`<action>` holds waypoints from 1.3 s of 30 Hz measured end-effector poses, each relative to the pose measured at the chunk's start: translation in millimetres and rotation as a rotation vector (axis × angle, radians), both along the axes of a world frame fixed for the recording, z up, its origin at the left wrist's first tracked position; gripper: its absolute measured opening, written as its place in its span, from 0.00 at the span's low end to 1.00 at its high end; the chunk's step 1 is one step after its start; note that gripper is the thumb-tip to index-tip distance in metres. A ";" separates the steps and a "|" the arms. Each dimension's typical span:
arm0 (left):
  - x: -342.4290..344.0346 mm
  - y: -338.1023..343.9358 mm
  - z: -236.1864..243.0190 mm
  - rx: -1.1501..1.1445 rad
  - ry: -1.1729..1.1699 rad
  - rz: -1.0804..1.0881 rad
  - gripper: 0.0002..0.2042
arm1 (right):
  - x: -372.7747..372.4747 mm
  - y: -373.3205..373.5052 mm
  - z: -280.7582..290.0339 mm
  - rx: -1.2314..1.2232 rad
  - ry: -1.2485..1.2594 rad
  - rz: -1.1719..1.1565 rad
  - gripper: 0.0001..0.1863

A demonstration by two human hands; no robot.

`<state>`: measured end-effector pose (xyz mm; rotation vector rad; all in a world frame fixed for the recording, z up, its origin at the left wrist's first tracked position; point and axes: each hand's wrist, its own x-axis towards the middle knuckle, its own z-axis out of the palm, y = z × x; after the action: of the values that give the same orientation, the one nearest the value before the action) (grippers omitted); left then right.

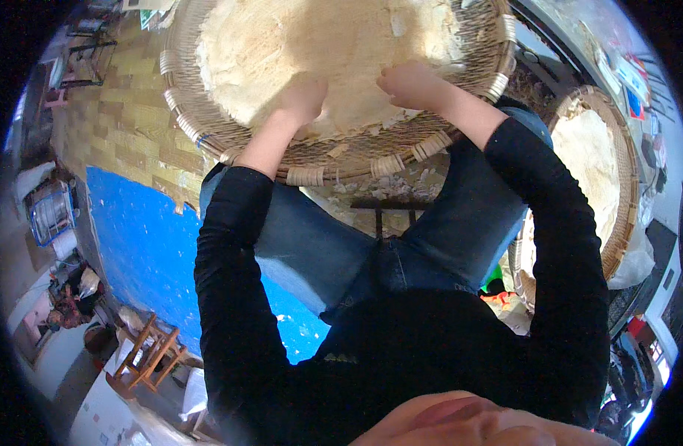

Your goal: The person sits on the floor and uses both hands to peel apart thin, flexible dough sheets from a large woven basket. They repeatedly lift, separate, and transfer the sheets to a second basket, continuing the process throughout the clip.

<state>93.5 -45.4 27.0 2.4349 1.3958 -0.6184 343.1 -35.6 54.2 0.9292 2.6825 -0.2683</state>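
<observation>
A large round woven basket tray (pixel 241 137) spans the top of the view, in front of my knees. Spread over its inside is a broad cream-coloured layer (pixel 245 52) with ragged edges, its exact material unclear. My left hand (pixel 306 98) rests curled at the near part of this layer, fingers closed. To its right, my right hand (pixel 410 85) is also closed, knuckles over the layer, with a gap between the two hands. Whatever the fingers may pinch is hidden beneath them.
A second round basket (pixel 622 215) with a similar pale layer (pixel 590 167) stands at my right. Pale scraps (pixel 401 186) lie below the near rim. Blue flooring (pixel 144 238) and a wooden stool (pixel 152 353) are on the left.
</observation>
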 end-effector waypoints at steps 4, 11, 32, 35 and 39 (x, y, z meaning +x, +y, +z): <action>-21.6 6.8 8.1 -0.078 -0.118 0.161 0.16 | -16.7 5.2 -30.8 0.019 -0.242 0.276 0.19; -30.3 -1.7 19.3 -0.130 -0.215 0.263 0.14 | -17.5 -1.9 -26.0 -0.054 -0.183 0.230 0.29; 8.1 -8.5 7.7 -0.137 -0.456 0.505 0.18 | -22.2 56.8 -17.6 0.295 0.479 -0.257 0.08; -7.2 11.0 11.4 -0.047 -0.534 0.647 0.15 | -24.5 51.7 -6.7 0.391 0.599 -0.213 0.10; -10.7 23.0 13.7 0.152 -0.396 0.591 0.14 | -35.0 21.5 -20.2 0.080 0.434 -0.087 0.18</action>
<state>82.8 -22.4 40.7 1.9305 1.8905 0.1041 308.0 -14.1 34.0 1.1242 3.0668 -0.4273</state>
